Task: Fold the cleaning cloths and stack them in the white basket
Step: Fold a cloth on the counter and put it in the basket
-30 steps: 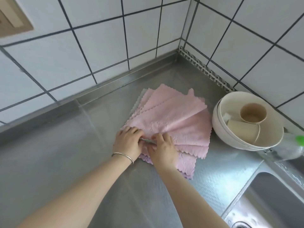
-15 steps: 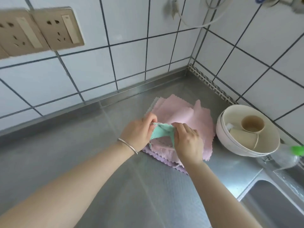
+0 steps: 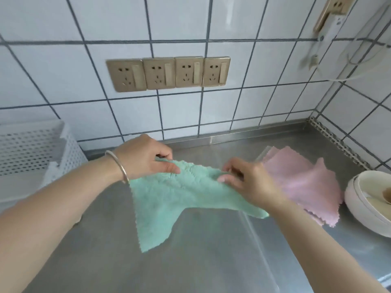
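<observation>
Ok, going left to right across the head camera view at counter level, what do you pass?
white basket → left hand → green cloth, held up by both hands → right hand → pink cloths lying in a pile on the counter → white bowl at the right edge.

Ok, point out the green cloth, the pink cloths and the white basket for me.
green cloth (image 3: 182, 199): head view, on the middle of its hanging face.
pink cloths (image 3: 304, 182): head view, on the top cloth of the pile.
white basket (image 3: 27, 149): head view, on its perforated inner wall.
</observation>
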